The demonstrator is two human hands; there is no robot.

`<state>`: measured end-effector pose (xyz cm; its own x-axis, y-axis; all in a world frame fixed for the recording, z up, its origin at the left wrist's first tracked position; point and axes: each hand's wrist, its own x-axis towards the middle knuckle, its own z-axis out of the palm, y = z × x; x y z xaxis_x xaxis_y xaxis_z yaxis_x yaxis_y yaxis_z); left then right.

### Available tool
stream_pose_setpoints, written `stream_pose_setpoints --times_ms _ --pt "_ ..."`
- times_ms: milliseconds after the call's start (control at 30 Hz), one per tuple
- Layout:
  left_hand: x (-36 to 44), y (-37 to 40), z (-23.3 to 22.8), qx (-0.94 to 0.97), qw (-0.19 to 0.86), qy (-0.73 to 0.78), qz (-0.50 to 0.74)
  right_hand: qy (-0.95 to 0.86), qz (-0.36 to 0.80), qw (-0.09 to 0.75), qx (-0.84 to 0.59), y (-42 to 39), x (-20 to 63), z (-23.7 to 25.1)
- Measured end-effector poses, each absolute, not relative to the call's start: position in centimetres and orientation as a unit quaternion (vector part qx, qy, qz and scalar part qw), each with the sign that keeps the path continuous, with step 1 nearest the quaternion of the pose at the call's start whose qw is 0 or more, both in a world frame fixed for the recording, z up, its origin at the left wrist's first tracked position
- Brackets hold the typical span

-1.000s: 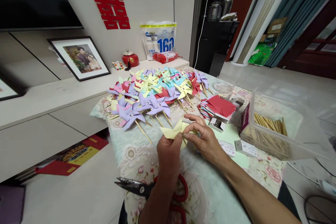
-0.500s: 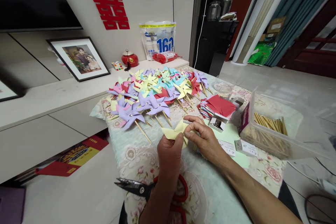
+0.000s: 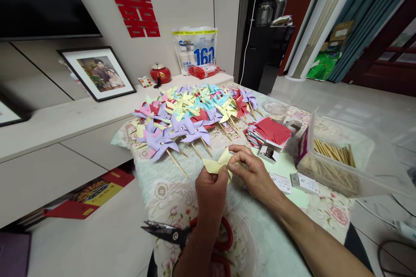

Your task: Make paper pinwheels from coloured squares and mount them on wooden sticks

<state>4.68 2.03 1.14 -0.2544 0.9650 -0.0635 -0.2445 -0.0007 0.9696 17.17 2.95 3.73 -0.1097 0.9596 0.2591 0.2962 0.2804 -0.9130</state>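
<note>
- Nearest me, red-handled scissors (image 3: 191, 236) lie on the flowered tablecloth (image 3: 162, 190), blades pointing left, partly under my left forearm.
- Just beyond, both my hands meet over the cloth. My left hand (image 3: 211, 190) is closed, thumb and fingers pinching the yellow paper pinwheel (image 3: 217, 164) from below.
- My right hand (image 3: 255, 173) has its fingertips curled in and pressed to the middle of that same yellow piece; I'd say the points are being gathered at the centre.
- I see no stick on this one, so I judge it folded but not yet pinned or mounted.
- To the right, a clear tub of wooden sticks (image 3: 331, 160), a small open box (image 3: 268, 152), and a stack of paper squares (image 3: 271, 132), red on top, so plenty of material looks unused.
- Farther off, a big heap of finished pinwheels (image 3: 191, 112) on sticks, purple, yellow, blue, red and pink: much of the batch is done, by my reckoning.
- Far back, a framed photo (image 3: 97, 73) and a white bag (image 3: 195, 49) stand against the wall.
</note>
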Motion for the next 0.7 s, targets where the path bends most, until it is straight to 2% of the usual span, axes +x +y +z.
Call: stream_pose_setpoints --times_ms 200,700 --pt "4.8 1.8 2.0 0.340 0.516 0.510 0.599 -0.633 0.364 0.476 -0.489 2.9 16.9 3.7" --pt "4.9 2.1 2.1 0.305 0.558 0.483 0.602 -0.537 0.471 0.520 -0.469 3.4 16.6 2.5"
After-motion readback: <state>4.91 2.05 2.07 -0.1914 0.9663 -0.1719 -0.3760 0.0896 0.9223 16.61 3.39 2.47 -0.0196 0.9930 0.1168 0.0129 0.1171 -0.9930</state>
